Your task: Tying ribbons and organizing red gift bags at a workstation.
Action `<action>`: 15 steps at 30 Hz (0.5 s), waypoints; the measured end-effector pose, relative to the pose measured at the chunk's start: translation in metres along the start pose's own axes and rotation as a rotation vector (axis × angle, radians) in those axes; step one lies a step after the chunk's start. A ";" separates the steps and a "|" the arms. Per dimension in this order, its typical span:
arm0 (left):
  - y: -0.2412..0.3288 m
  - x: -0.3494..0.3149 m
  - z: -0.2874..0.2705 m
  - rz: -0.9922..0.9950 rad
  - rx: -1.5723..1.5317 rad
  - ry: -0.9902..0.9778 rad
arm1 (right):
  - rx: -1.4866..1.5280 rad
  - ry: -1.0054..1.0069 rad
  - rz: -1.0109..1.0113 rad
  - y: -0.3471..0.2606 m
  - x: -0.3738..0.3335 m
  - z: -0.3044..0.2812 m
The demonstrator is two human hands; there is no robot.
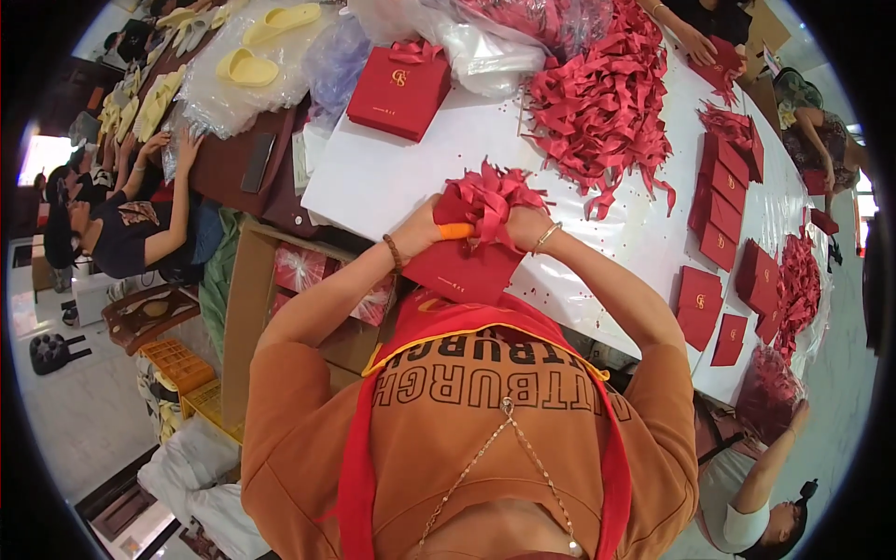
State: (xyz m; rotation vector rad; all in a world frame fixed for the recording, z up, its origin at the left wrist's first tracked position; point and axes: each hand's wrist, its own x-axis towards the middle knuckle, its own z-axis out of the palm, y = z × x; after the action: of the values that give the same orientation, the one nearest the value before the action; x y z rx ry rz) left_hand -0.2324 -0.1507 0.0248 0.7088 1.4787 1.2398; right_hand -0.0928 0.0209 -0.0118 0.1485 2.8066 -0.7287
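Note:
A red paper gift bag (465,271), perhaps a stack of them, is in front of my chest at the table's near edge. Bright red ribbon (492,198) bunches in loops and loose ends over its top. My left hand (429,224) grips the upper left of the bag, with an orange cover on the thumb. On the other side, my right hand (528,228) is closed at the bag's right edge beside the ribbon; its fingertips are partly hidden, and whether it pinches bag or ribbon is unclear.
A stack of red gift bags (399,91) lies at the far left of the white table (359,177). Beyond my hands is a heap of red ribbons (602,117). More bags (719,201) line the right side. An open carton (245,308) stands lower left. Co-workers sit around.

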 end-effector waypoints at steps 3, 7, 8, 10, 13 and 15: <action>0.006 -0.007 -0.009 0.003 -0.283 -0.052 | -0.194 -0.205 -0.021 -0.026 0.013 -0.034; 0.016 -0.010 -0.014 -0.021 -0.165 0.027 | 0.226 -0.097 -0.084 -0.024 0.017 -0.045; 0.012 -0.010 -0.016 -0.025 -0.176 0.042 | 0.225 -0.114 -0.094 -0.033 0.015 -0.055; 0.007 -0.009 -0.019 -0.016 -0.168 0.029 | 0.626 -0.250 -0.096 -0.047 0.011 -0.078; 0.006 -0.009 -0.017 0.024 -0.047 0.024 | 0.859 -0.325 0.010 -0.056 0.017 -0.088; -0.010 -0.004 -0.015 0.065 -0.071 0.040 | 1.178 0.051 0.077 -0.063 0.032 -0.062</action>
State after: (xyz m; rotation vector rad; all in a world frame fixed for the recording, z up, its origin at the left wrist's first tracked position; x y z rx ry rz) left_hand -0.2438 -0.1617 0.0157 0.6929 1.4466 1.3556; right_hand -0.1458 -0.0029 0.0619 0.4513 2.0017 -2.2274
